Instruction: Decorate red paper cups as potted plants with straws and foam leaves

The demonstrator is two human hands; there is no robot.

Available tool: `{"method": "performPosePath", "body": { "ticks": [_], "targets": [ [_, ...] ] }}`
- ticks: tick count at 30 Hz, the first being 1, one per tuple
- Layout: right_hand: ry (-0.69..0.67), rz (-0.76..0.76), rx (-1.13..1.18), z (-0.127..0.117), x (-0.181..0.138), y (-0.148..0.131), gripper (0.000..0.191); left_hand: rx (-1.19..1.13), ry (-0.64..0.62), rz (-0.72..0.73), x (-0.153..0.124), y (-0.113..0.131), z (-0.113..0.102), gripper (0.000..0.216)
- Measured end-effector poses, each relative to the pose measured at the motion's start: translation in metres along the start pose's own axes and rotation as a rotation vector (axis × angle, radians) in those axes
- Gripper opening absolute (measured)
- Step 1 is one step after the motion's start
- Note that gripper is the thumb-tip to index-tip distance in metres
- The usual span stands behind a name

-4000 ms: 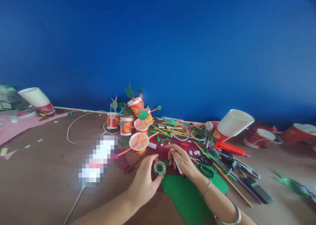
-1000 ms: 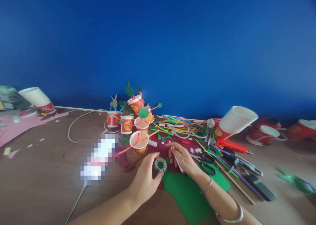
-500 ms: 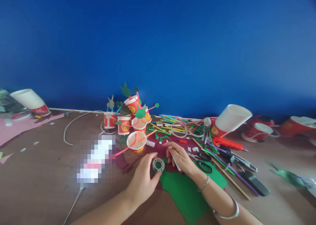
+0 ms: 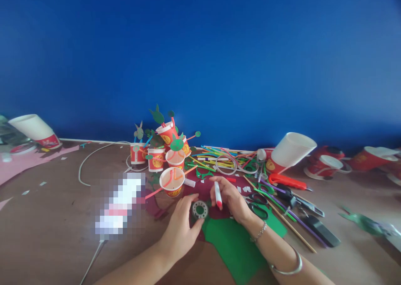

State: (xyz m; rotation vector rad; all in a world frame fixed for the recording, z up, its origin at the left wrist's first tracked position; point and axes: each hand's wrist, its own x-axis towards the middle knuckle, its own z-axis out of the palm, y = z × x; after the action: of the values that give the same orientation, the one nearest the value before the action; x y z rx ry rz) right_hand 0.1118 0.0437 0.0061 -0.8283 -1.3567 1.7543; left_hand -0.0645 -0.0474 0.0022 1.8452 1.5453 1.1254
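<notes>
My left hand (image 4: pixel 180 224) curves its thumb and fingers around the edge of a tape roll (image 4: pixel 205 210), which lies with its ring facing up. Pinched in my right hand (image 4: pixel 233 199) is a white marker (image 4: pixel 216 190), its red end pointing down toward me. Beneath the hands lie a green paper sheet (image 4: pixel 238 251) and dark red paper (image 4: pixel 208 185). Just beyond my left hand stands a red paper cup (image 4: pixel 172 190) with orange and red straws. Black-handled scissors (image 4: pixel 259 211) rest beside my right wrist.
Several decorated cups (image 4: pixel 156 162) cluster behind. Colourful straws (image 4: pixel 216 162) lie near the blue wall. At right are stacked white cups (image 4: pixel 293 149), a red-handled tool (image 4: pixel 288 182), a wooden stick (image 4: pixel 291 224) and a glue gun (image 4: pixel 368 223). A pixelated bright object (image 4: pixel 122 205) with a cable lies left.
My right hand has turned, swinging the marker so that its red end now points down toward me in plain view. My left hand keeps its place around the tape roll.
</notes>
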Motion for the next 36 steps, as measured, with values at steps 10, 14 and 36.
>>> {"method": "performPosePath", "body": {
  "ticks": [10, 14, 36],
  "targets": [
    [0.036, -0.082, -0.245, 0.023, -0.016, -0.004, 0.037, -0.024, 0.008, -0.008, 0.001, 0.001, 0.0, 0.044],
    [0.135, -0.033, -0.334, 0.02, -0.016, -0.004, 0.044, -0.029, 0.039, 0.007, 0.001, -0.001, 0.001, 0.045],
    [0.233, -0.088, -0.332, 0.02, -0.009, -0.005, 0.024, -0.04, 0.024, -0.021, 0.001, -0.006, 0.004, 0.043]
  ]
}}
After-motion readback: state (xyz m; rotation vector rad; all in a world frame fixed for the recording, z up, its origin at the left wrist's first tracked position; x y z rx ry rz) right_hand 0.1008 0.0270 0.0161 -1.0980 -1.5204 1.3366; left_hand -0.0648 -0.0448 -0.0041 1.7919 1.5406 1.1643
